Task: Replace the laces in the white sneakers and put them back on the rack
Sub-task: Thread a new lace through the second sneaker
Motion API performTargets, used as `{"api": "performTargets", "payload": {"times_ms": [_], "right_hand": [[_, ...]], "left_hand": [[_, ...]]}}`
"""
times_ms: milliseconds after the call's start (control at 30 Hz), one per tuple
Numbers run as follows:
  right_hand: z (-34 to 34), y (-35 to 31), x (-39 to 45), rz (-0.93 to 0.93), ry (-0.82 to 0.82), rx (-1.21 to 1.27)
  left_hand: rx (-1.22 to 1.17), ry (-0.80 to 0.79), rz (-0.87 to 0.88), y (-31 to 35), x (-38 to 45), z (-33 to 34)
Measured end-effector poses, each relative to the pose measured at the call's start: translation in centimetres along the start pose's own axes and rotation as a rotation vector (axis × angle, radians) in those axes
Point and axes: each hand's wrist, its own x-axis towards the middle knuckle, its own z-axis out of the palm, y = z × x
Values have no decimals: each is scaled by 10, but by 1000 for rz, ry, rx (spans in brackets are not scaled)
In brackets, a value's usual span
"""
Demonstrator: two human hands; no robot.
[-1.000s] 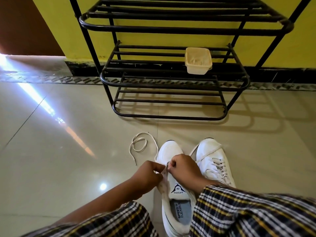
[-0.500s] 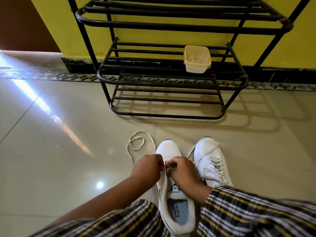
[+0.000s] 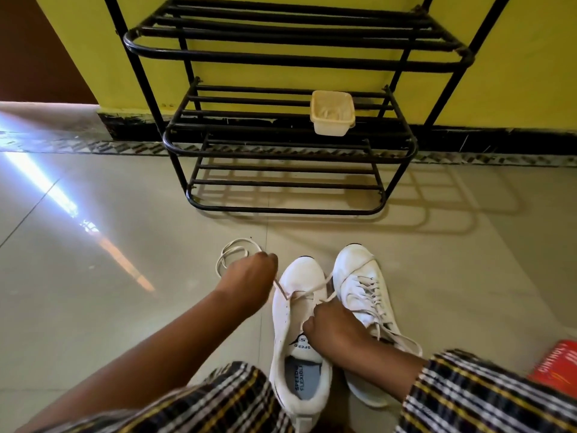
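- Left hand (image 3: 249,273) clenched round a flat white shoelace (image 3: 282,290), drawn out to the left of the shoe; the lace runs taut from the fist to the eyelets.
- Right hand (image 3: 332,325) over the tongue of the same shoe, fingers curled on the lace's other strand, which climbs up and to the right from the fist.
- Near white leather sneaker (image 3: 298,332) stands on the floor between the knees, toe toward the rack; only the lowest eyelets threaded; blue insole printed "SPEED FLEXIBLE" shows in the opening.
- Second white sneaker (image 3: 362,282) just beside it on the right, touching or nearly so, fully laced; its heel is hidden behind the right forearm.
- Slack of the lace lies in loose loops (image 3: 232,254) on the floor beyond the left hand.
- Plaid checked sleeves (image 3: 468,398) fill the bottom edge.
- Glossy beige floor tiles (image 3: 109,307) carry a bright streak of light at left.
- Black metal tube shoe rack (image 3: 281,151) stands against the yellow wall, well beyond the shoes.
- Cream square plastic tub (image 3: 332,115) on the middle shelf toward its right end; contents unclear.
- Red printed object (image 3: 559,367) on the floor at the right edge, blurred.
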Motion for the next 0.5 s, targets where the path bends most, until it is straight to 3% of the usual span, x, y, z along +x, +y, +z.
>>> {"api": "performTargets", "payload": {"times_ms": [167,333,400,500], "right_hand": [[3,4,-5,48,-53,91],[-8,-1,2,92,-90,200],[-29,3,13,77,-1,120],[-64,30,47,195,242,35]], "left_hand": [[-344,131,-186,-7,-7,3],[-1255,55,-447,16,-19,10],[-1365,41,-502,17,-19,11],[-1301,5,-532,15,-22,22]]}}
